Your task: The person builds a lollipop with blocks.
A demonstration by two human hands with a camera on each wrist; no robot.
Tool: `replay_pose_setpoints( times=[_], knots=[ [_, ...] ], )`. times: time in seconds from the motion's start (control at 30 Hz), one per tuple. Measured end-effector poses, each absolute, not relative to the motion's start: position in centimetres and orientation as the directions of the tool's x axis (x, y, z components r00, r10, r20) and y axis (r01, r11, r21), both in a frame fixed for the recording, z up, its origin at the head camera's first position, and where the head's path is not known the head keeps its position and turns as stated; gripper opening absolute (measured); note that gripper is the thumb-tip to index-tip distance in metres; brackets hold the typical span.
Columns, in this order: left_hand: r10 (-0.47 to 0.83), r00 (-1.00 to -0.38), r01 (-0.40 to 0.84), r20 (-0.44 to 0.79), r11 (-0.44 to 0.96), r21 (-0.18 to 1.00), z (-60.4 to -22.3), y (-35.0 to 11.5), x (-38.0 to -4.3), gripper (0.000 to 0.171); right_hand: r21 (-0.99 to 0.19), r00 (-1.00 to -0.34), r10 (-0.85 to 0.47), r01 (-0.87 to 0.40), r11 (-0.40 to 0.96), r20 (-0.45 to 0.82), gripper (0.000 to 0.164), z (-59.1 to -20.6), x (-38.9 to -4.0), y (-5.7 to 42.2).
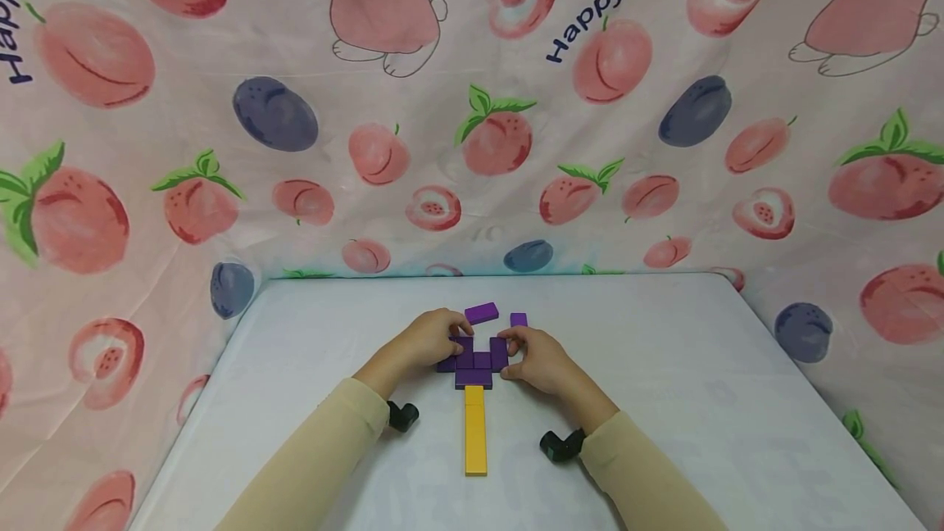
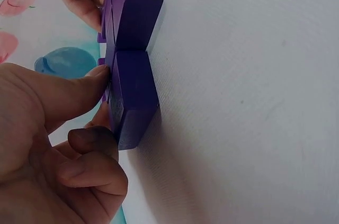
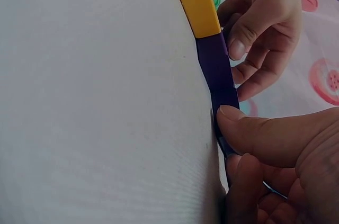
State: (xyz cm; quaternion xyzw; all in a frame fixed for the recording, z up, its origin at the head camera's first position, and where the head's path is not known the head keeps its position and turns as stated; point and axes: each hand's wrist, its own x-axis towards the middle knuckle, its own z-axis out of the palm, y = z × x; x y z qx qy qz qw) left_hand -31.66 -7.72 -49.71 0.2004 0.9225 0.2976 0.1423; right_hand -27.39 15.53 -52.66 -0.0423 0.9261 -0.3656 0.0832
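Nearest, two beige sleeves (image 1: 310,453) reach in, one to the near left and one to the near right of the purple block cluster (image 1: 474,364), which lies flat on the white table (image 1: 332,474). A black device (image 1: 403,416) sits at the left wrist, to the near left of the cluster, and a second black gadget (image 1: 562,446) at the right wrist, to its near right. A yellow strip (image 1: 475,437), made of a short piece and a longer one end to end, runs straight toward the viewer from the middle of the cluster's near side and meets it.

The left hand (image 1: 428,336) pinches the cluster's left side with thumb and fingertips; in the left wrist view several of its fingers are curled in. The right hand (image 1: 542,359) pinches the cluster's right side, its thumb on the outer block. On the cluster's far side, a notch between two raised arms shows white tabletop.

Beyond the cluster lie two loose pieces: a long purple block (image 1: 482,314), slightly askew, just past it, and a small purple block (image 1: 519,319) to the far right, near the right hand's fingers. Farthest behind the cluster hangs a pink cloth (image 1: 413,101) printed with peaches and blue fruit.
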Motion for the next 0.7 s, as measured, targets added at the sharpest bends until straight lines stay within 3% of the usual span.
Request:
replay_pose_setpoints(
  times=[0.7],
  knots=[
    [0.383,-0.917,0.238,-0.106,0.742,0.627,-49.1,-9.5,-31.7,0.028,-0.683,-0.984,-0.139,-0.022,0.730,-0.116,0.058,-52.6,-27.4,15.5]
  ],
)
